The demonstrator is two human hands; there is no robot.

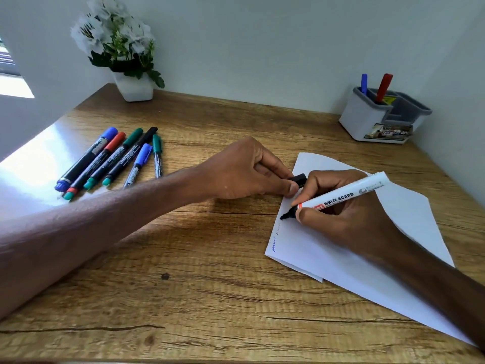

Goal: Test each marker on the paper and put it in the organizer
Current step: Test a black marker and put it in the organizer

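My right hand [341,216] grips a white whiteboard marker [349,194] with its black tip down on the white paper [409,222], near the sheet's left edge. A blue squiggle and a faint mark show lower on that edge. My left hand [244,169] pinches the marker's black cap [299,179] just left of the paper's top corner. Several capped markers [110,158] in blue, red, green and black lie side by side at the left of the desk. The white and grey organizer [367,119] stands at the back right with a blue marker [363,84] and a red marker [384,87] upright in it.
A white pot of white flowers [133,88] stands at the back left against the wall. The wooden desk [210,298] meets walls at the back and on the right. Bright light glares on the desk's left side.
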